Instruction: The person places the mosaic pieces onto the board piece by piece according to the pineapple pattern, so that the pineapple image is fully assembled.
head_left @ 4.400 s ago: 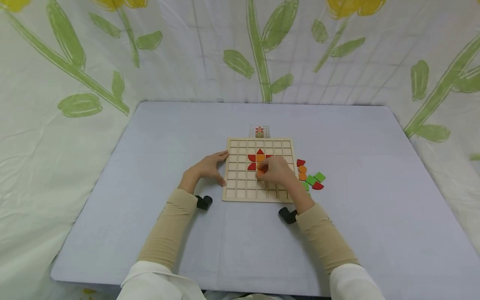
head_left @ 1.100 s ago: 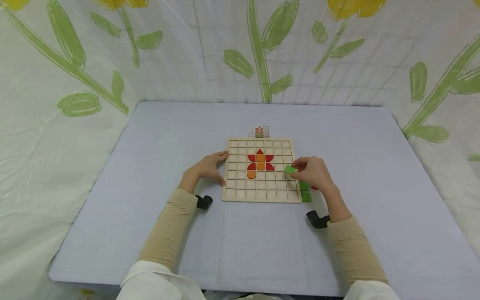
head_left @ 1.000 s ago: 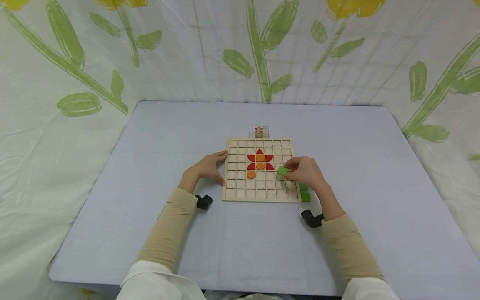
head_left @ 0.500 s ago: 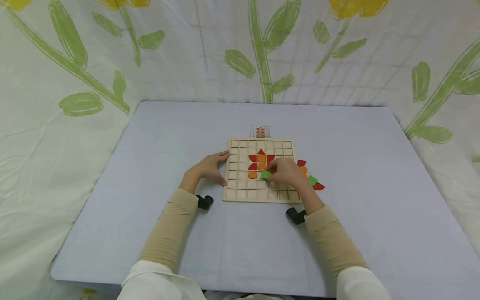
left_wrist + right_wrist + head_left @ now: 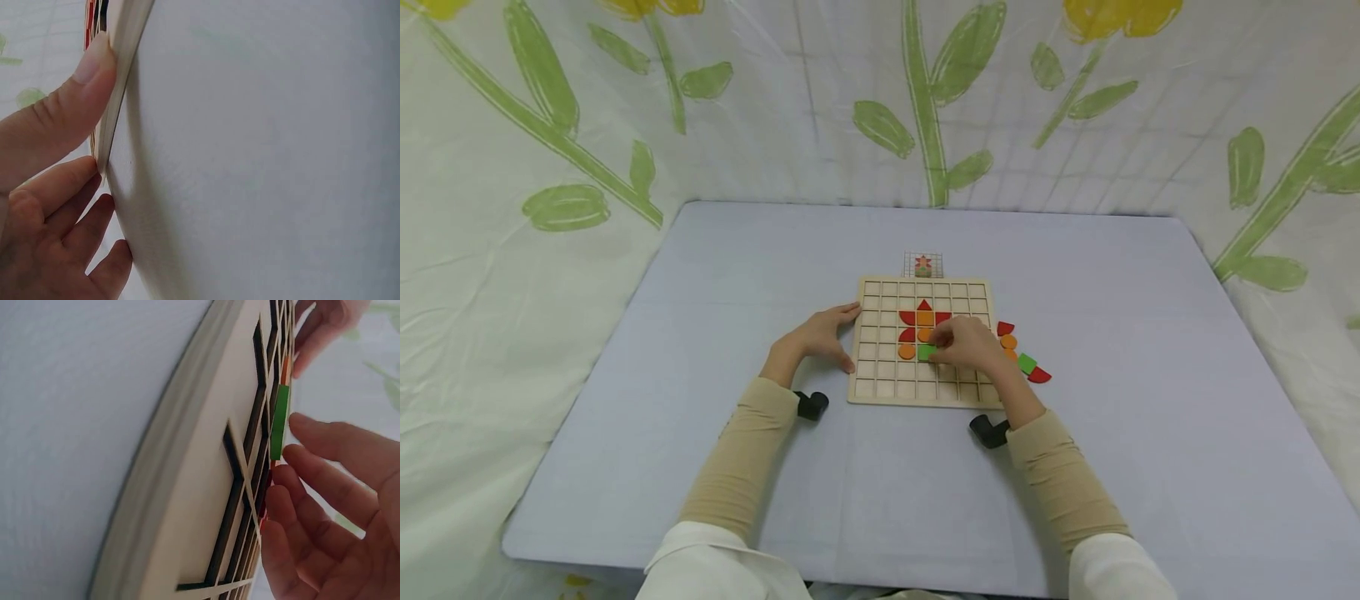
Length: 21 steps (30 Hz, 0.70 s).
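A wooden grid board (image 5: 880,389) lies on the table with red, orange and green tiles in its cells. My left hand (image 5: 816,336) rests against the board's left edge, thumb and fingertips touching it in the left wrist view. My right hand (image 5: 967,345) is over the board's middle. Its thumb and forefinger tips are at the upper face of a green square tile (image 5: 280,422), not wrapped around it. This green tile sits in a cell right of an orange round tile (image 5: 907,352). A red triangle tile (image 5: 924,305) tops the pattern; my right hand partly covers the pattern's right side.
A small picture card (image 5: 922,265) with a gridded pattern lies behind the board. Loose tiles lie right of the board: a red quarter-circle (image 5: 1040,375), a green square (image 5: 1027,363), an orange round (image 5: 1009,342) and others. My right wrist hides part of that area.
My right hand has carried the green square tile leftward from the board's right side into a middle cell. An orange round tile was also placed on the left. My left hand has stayed put.
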Each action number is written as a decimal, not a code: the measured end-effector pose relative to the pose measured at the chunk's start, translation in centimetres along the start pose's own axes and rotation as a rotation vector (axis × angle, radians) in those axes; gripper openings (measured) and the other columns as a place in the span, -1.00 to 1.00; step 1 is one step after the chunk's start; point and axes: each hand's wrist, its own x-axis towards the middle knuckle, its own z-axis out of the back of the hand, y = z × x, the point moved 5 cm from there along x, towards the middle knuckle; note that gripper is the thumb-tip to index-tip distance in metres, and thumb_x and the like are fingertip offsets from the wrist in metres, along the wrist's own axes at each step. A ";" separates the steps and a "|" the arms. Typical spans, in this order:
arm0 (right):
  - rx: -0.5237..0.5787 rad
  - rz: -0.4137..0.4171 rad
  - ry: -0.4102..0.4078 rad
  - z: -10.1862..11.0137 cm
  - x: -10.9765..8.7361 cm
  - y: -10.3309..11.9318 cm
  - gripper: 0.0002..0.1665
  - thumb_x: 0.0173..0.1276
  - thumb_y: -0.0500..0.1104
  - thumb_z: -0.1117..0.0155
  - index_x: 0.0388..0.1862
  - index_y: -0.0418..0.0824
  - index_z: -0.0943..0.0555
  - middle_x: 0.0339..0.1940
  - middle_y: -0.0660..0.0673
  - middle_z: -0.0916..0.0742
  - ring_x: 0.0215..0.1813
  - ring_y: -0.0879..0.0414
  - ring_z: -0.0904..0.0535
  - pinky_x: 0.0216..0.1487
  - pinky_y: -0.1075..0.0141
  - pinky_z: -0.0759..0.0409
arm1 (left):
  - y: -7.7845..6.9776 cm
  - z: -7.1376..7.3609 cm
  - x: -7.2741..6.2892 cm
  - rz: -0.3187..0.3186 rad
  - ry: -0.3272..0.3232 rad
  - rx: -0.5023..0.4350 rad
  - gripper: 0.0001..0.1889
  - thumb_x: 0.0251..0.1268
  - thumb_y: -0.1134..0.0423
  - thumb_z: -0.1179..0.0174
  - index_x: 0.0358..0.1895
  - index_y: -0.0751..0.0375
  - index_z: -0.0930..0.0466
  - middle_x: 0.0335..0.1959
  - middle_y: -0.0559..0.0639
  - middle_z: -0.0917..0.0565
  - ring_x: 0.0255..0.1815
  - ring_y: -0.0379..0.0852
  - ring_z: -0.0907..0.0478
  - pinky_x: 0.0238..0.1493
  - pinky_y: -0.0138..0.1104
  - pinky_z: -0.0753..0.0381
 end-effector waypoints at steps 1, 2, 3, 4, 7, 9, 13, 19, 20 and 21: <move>0.005 0.004 -0.003 0.0 0.0 0.0 -0.71 0.17 -0.20 -0.46 -0.13 -0.28 -0.71 -0.24 -0.11 -0.76 -0.16 0.02 -0.62 -0.07 0.18 -0.61 | 0.0 0.0 0.0 0.001 0.000 0.000 0.10 -0.13 0.30 -0.54 0.53 0.27 -0.03 0.58 0.02 0.01 0.56 0.09 0.13 0.50 -0.03 0.01; 0.007 0.009 -0.002 0.1 0.0 0.0 -0.72 0.19 -0.20 -0.45 -0.13 -0.29 -0.71 -0.24 -0.11 -0.76 -0.16 0.02 -0.63 -0.07 0.18 -0.62 | 0.0 0.0 0.0 0.002 0.000 0.000 0.10 -0.13 0.30 -0.54 0.53 0.27 -0.03 0.58 0.02 0.01 0.56 0.09 0.13 0.50 -0.03 0.01; 0.009 0.012 0.000 0.1 0.0 0.0 -0.72 0.20 -0.21 -0.44 -0.13 -0.29 -0.71 -0.23 -0.12 -0.76 -0.16 0.02 -0.63 -0.06 0.18 -0.62 | 0.0 0.1 0.0 0.003 -0.001 0.000 0.10 -0.13 0.30 -0.54 0.53 0.27 -0.03 0.58 0.02 0.01 0.56 0.09 0.13 0.50 -0.04 0.01; 0.015 0.011 0.005 0.0 0.1 0.1 -0.73 0.21 -0.22 -0.43 -0.13 -0.30 -0.71 -0.23 -0.12 -0.76 -0.17 0.02 -0.63 -0.05 0.18 -0.62 | 0.0 0.1 0.0 0.003 0.000 -0.001 0.11 -0.13 0.30 -0.54 0.53 0.27 -0.03 0.58 0.01 0.01 0.57 0.08 0.13 0.50 -0.04 0.02; 0.023 0.002 0.010 0.0 0.1 0.2 -0.75 0.23 -0.24 -0.41 -0.12 -0.31 -0.71 -0.22 -0.14 -0.76 -0.17 0.01 -0.63 -0.03 0.17 -0.62 | 0.0 0.1 0.1 0.001 -0.004 0.003 0.10 -0.13 0.30 -0.54 0.53 0.26 -0.03 0.58 0.01 0.00 0.57 0.08 0.13 0.50 -0.04 0.02; 0.020 -0.008 0.008 -0.1 0.1 0.3 -0.76 0.24 -0.26 -0.39 -0.12 -0.31 -0.70 -0.21 -0.14 -0.76 -0.17 0.01 -0.63 -0.02 0.16 -0.62 | 0.0 0.1 0.2 0.000 -0.006 0.003 0.11 -0.13 0.29 -0.54 0.53 0.26 -0.03 0.58 0.00 0.00 0.57 0.08 0.13 0.50 -0.05 0.02; 0.049 -0.001 0.005 -0.1 0.1 0.1 -0.76 0.26 -0.25 -0.38 -0.11 -0.30 -0.70 -0.21 -0.14 -0.75 -0.17 0.01 -0.62 -0.04 0.16 -0.62 | 0.3 0.1 0.4 0.001 -0.006 -0.005 0.11 -0.15 0.28 -0.55 0.53 0.25 -0.04 0.58 0.00 -0.01 0.56 0.08 0.12 0.50 -0.03 0.03; 0.149 0.016 -0.017 1.8 -0.8 -2.3 -0.72 0.36 -0.21 -0.26 -0.04 -0.34 -0.68 -0.12 -0.22 -0.73 -0.08 -0.07 -0.61 -0.05 0.11 -0.60 | 0.7 -0.2 0.5 -0.019 -0.005 -0.006 0.12 -0.19 0.23 -0.57 0.51 0.27 -0.08 0.57 -0.01 -0.04 0.56 0.08 0.09 0.49 -0.01 0.01; 0.151 -0.001 -0.031 2.3 -1.1 -2.9 -0.72 0.37 -0.22 -0.24 -0.02 -0.35 -0.67 -0.10 -0.24 -0.72 -0.05 -0.10 -0.60 -0.02 0.08 -0.59 | 0.7 -0.2 0.4 -0.021 -0.006 -0.005 0.12 -0.19 0.24 -0.57 0.51 0.27 -0.08 0.57 -0.01 -0.04 0.56 0.08 0.09 0.50 -0.02 0.01; 0.147 -0.025 -0.044 2.9 -1.5 -3.5 -0.72 0.39 -0.23 -0.22 0.00 -0.35 -0.67 -0.07 -0.27 -0.71 -0.02 -0.12 -0.59 0.00 0.06 -0.58 | 0.7 -0.2 0.4 -0.023 -0.009 0.000 0.11 -0.18 0.23 -0.57 0.51 0.28 -0.08 0.57 0.00 -0.04 0.56 0.09 0.09 0.49 -0.02 0.01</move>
